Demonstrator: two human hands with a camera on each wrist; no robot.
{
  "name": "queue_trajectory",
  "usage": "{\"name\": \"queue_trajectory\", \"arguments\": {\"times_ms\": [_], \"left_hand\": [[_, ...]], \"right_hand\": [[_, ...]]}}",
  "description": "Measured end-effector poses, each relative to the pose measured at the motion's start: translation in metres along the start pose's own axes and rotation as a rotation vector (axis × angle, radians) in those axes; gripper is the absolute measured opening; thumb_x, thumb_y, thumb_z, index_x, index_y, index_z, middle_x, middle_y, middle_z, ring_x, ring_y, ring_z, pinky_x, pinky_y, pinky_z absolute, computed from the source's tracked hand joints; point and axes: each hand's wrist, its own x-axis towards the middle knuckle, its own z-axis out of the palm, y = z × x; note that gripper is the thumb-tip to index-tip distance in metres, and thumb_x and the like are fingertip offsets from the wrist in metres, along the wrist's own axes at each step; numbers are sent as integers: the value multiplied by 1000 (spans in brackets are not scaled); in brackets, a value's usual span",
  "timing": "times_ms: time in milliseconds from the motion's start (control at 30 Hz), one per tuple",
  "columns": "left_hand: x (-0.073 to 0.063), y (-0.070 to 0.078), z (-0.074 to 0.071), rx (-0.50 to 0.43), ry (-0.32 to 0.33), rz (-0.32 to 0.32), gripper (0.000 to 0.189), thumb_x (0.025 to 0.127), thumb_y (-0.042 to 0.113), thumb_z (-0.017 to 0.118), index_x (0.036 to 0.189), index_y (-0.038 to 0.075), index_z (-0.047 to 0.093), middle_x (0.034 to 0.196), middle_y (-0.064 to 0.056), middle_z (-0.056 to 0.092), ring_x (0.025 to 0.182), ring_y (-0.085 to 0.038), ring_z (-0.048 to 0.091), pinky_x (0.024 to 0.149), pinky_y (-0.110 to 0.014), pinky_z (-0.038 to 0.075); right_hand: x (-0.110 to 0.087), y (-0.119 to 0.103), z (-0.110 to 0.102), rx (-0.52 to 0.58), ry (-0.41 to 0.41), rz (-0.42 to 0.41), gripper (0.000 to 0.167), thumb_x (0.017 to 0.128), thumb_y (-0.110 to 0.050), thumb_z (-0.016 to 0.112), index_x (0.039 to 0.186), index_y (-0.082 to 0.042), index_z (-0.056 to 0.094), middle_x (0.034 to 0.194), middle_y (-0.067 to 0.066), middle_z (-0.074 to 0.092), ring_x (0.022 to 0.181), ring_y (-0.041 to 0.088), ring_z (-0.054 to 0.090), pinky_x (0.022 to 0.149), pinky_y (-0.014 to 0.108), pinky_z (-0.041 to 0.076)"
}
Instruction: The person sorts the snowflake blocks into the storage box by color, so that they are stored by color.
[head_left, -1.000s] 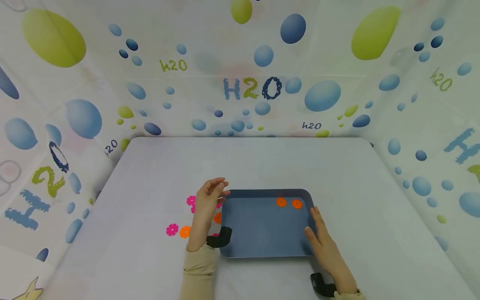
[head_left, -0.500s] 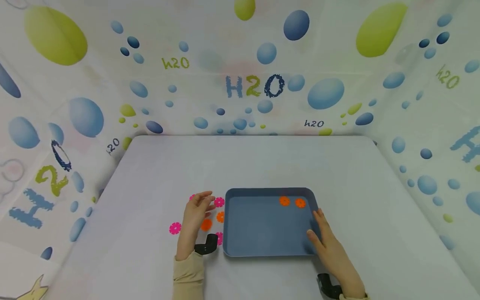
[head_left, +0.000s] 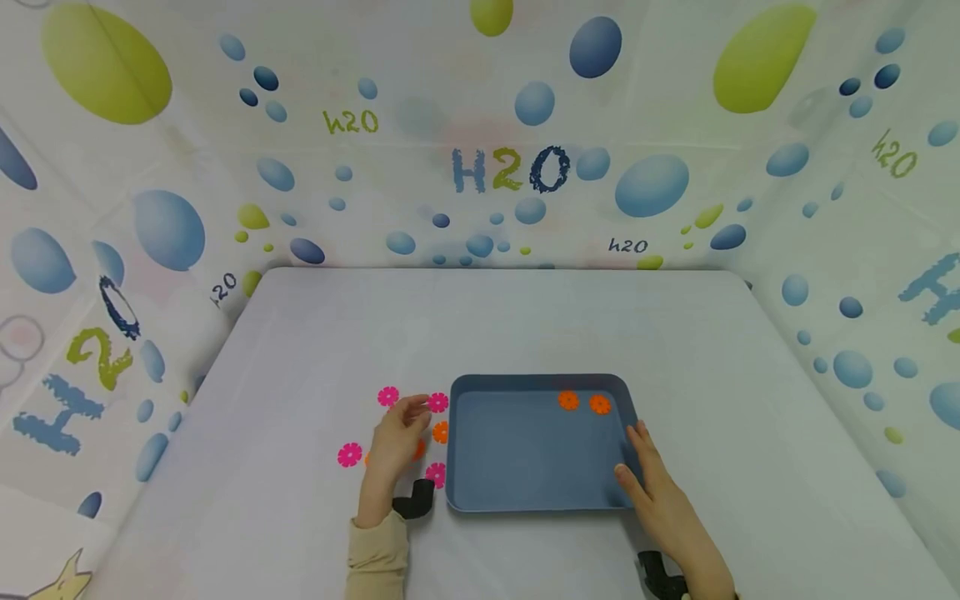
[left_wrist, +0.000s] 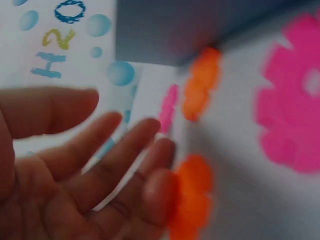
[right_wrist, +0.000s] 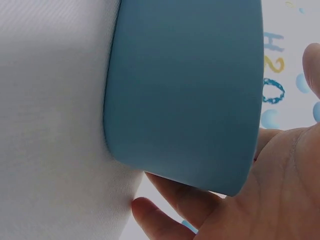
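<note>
My left hand [head_left: 397, 437] hovers among flower-shaped pieces left of the blue-grey tray [head_left: 536, 450], its fingers loosely bent and nothing held. In the left wrist view, its fingertips overlap an orange flower [left_wrist: 192, 192]; a large pink flower [left_wrist: 292, 100] appears at the right. My right hand [head_left: 663, 500] lies along the tray's right edge with straight fingers, thumb over the inside. The right wrist view shows its fingers beside the tray's corner [right_wrist: 225, 172]. Inside the tray, near the far rim, lie two orange flowers [head_left: 568, 401]. The left hand partly hides other orange pieces.
Around the left hand lie pink flowers [head_left: 349, 454] and another orange flower [head_left: 441, 432] close to the tray's left rim. The white table [head_left: 480, 325] stretches back to a cloth wall [head_left: 405, 167] printed with bubbles and lettering.
My left hand has moved from the tray's left rim leftward and toward me, down among the flowers. My right hand keeps its place at the tray's right edge. The view has shifted slightly.
</note>
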Motion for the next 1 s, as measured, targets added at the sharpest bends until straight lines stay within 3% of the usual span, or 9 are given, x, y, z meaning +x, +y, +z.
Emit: {"name": "queue_trajectory", "arguments": {"times_ms": [267, 533, 633, 767, 1000], "left_hand": [[-3, -13, 16, 116, 15, 170, 43, 84, 3, 64, 126, 4, 62, 124, -15, 65, 121, -36, 55, 104, -52, 45], [-2, -11, 24, 272, 93, 229, 42, 76, -2, 70, 117, 5, 68, 102, -13, 68, 99, -32, 58, 92, -49, 48], [-3, -10, 24, 268, 99, 218, 41, 75, -3, 69, 115, 7, 69, 97, -11, 67, 91, -27, 57, 82, -42, 50], [-3, -11, 24, 190, 71, 188, 42, 75, -6, 68, 116, 7, 68, 91, -9, 64, 76, -20, 53, 66, -29, 47], [-7, -8, 11, 16, 62, 51, 30, 83, 1, 68, 113, 3, 69, 89, -12, 68, 67, -13, 60, 64, -24, 53]], "right_hand": [[-1, 4, 0, 12, -9, 15, 65, 105, -33, 39, 155, -4, 10, 162, 21, 0, 145, 51, 11, 106, 73, 19], [0, 4, 0, 22, -15, 20, 65, 105, -34, 39, 156, -6, 10, 162, 21, -1, 145, 52, 10, 105, 74, 18], [-1, 5, 1, 23, -14, 17, 65, 105, -34, 39, 156, -6, 10, 162, 21, -1, 145, 52, 10, 105, 74, 19], [-1, 5, 1, 19, -15, 17, 65, 105, -34, 39, 156, -6, 10, 163, 21, -1, 144, 52, 11, 104, 75, 20], [-1, 4, 1, 27, -13, 13, 65, 104, -33, 40, 155, -6, 11, 163, 20, 0, 145, 52, 12, 104, 75, 20]]}}
